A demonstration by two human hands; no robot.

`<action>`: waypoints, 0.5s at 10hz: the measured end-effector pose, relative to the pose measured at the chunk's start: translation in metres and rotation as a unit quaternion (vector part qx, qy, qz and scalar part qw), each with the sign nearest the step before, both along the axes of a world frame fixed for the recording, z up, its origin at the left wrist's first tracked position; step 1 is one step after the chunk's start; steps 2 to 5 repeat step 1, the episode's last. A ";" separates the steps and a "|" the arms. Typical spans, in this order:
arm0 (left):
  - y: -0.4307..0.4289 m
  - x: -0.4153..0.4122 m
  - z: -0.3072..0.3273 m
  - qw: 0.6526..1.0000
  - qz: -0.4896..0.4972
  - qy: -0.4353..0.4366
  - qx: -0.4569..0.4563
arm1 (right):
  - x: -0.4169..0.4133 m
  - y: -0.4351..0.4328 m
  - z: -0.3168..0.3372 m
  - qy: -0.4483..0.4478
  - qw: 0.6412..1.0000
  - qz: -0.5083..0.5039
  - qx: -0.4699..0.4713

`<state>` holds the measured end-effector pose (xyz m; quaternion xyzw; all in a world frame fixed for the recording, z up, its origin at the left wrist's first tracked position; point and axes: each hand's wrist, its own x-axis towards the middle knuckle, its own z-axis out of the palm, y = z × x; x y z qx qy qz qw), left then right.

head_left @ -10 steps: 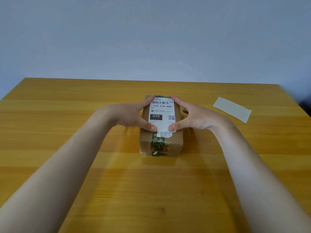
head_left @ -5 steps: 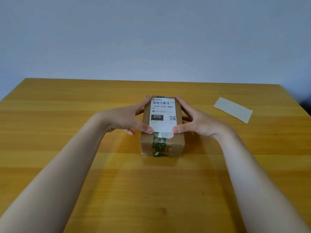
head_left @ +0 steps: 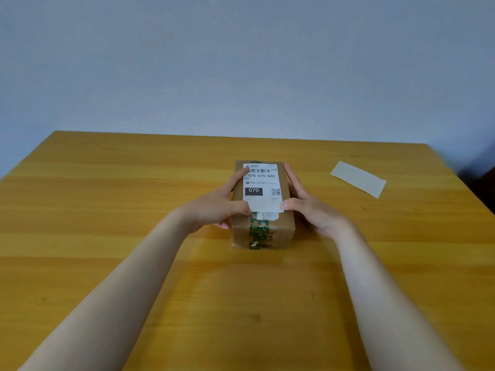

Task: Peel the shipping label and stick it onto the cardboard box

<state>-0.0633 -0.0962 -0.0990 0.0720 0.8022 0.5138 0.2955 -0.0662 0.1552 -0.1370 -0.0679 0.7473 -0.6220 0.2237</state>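
A small brown cardboard box (head_left: pixel 284 230) with green printed tape stands at the middle of the wooden table. A white shipping label (head_left: pixel 263 187) with a barcode, "070-070-A80" and a QR code lies flat on the box's top. My left hand (head_left: pixel 218 207) rests against the box's left side, its index finger on the label's far left corner and its thumb on the near left corner. My right hand (head_left: pixel 308 207) flanks the right side, with its thumb pressing the label's near right corner.
A pale strip of backing paper (head_left: pixel 359 178) lies on the table (head_left: pixel 107 210) to the right of the box, near the far right edge. A plain grey wall stands behind the table.
Both hands have slid slightly outward and toward me along the label's edges. The box and label sit in the same place.
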 end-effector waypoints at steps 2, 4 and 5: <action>0.002 0.010 0.006 1.000 0.004 0.021 -0.010 | 0.010 -0.004 0.009 0.022 0.999 -0.035 0.011; 0.002 0.010 0.006 1.000 0.004 0.021 -0.010 | 0.010 -0.004 0.009 0.022 0.999 -0.035 0.011; 0.002 0.010 0.006 1.000 0.004 0.021 -0.010 | 0.010 -0.004 0.009 0.022 0.999 -0.035 0.011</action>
